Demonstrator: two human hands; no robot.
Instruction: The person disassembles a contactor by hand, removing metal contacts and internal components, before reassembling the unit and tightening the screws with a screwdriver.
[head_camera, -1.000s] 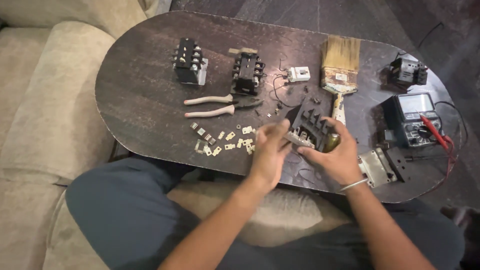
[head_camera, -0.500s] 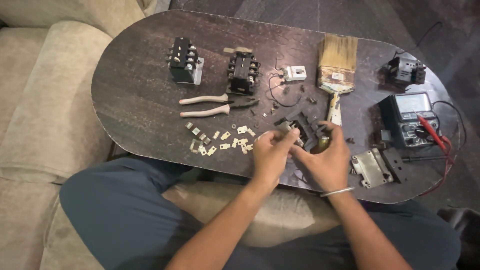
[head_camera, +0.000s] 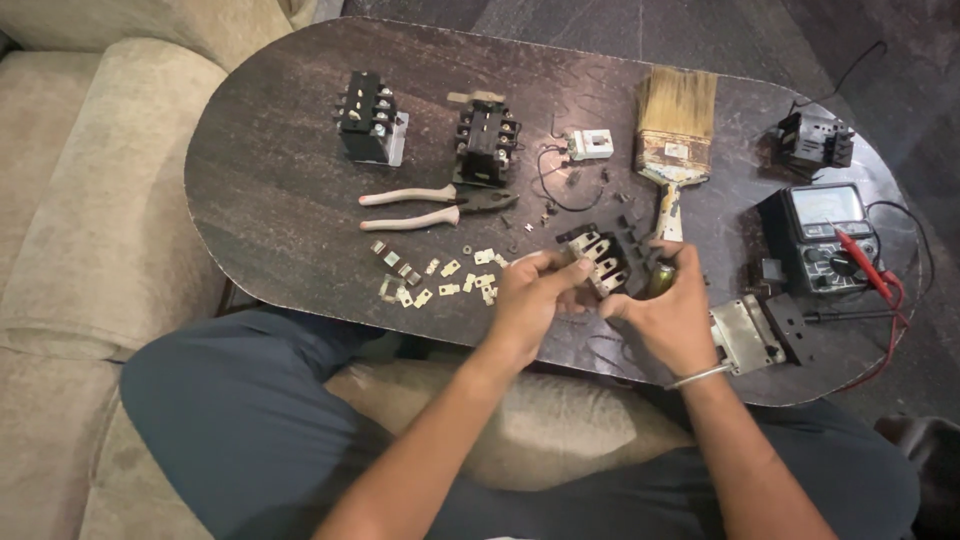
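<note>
- Holding, in the head view, a black contact block (head_camera: 608, 262) above the worktop's (head_camera: 270, 190) near edge, between left hand (head_camera: 528, 300) and right hand (head_camera: 668, 312).
- Left grip pinched on the block's end; right grip clasped around its far side.
- Lying loose beside the left hand: small brass contacts (head_camera: 435, 282), seemingly already taken out.
- Standing untouched toward the far edge: two black contactors (head_camera: 372, 118), pliers (head_camera: 440, 205), brush (head_camera: 675, 135).

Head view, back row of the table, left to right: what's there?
Black contactor block with a white side → second black contactor block with screw terminals → small white square part with a black wire → wide paintbrush with pale bristles → small black component near the far right edge.
</note>
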